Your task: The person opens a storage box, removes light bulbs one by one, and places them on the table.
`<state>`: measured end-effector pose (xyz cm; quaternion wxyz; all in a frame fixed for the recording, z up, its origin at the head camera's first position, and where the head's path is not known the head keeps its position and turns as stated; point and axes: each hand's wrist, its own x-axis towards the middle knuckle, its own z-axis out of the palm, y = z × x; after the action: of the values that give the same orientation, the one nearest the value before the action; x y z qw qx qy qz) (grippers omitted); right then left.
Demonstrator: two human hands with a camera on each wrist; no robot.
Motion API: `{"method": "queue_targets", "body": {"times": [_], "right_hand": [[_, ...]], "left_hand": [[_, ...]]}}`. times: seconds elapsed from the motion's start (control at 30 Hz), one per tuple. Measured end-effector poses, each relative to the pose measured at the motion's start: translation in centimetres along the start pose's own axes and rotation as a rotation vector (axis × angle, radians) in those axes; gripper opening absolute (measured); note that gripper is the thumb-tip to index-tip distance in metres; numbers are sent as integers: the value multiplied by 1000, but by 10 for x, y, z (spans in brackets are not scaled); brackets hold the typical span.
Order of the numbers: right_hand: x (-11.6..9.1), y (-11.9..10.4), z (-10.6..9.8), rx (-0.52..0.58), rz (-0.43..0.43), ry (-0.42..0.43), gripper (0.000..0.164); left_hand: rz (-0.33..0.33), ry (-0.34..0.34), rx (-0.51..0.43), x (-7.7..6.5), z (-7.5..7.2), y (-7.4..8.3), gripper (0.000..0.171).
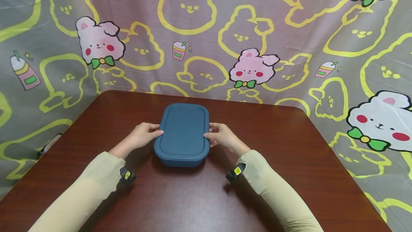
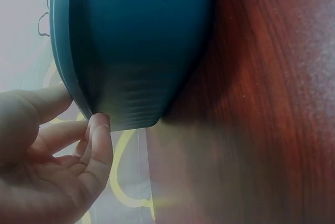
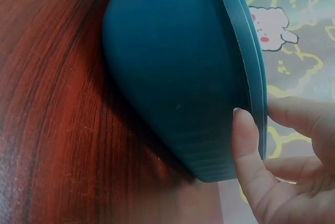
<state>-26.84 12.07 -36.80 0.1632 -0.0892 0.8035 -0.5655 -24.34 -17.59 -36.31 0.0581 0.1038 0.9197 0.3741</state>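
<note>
A lidded blue box (image 1: 183,134) sits mid-table (image 1: 289,160), the left hand (image 1: 142,136) pinching its left rim between thumb and fingers (image 2: 99,130) and the right hand (image 1: 222,137) pinching the right rim likewise, thumb (image 3: 245,135) against the box wall below the lid.

Box (image 1: 183,133) on table (image 1: 289,160), between left hand (image 1: 141,137), right hand (image 1: 222,137).

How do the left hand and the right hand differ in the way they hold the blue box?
The left hand grips the blue box on its left side; the right hand grips its right side. The left thumb touches the rim; the right thumb lies against the wall. Both pinch the lid's edge.
</note>
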Motion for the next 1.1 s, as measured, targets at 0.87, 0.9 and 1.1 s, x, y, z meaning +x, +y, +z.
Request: {"method": "queue_targets", "body": {"times": [0.87, 0.9, 1.1], "right_hand": [[3, -46, 2, -21, -59, -43, 66], [3, -50, 4, -24, -62, -47, 67], [11, -69, 14, -61, -60, -65, 68]], "left_hand": [[42, 74, -4, -18, -41, 20, 50], [43, 77, -7, -19, -44, 20, 50], [16, 85, -17, -25, -65, 18, 52]]}}
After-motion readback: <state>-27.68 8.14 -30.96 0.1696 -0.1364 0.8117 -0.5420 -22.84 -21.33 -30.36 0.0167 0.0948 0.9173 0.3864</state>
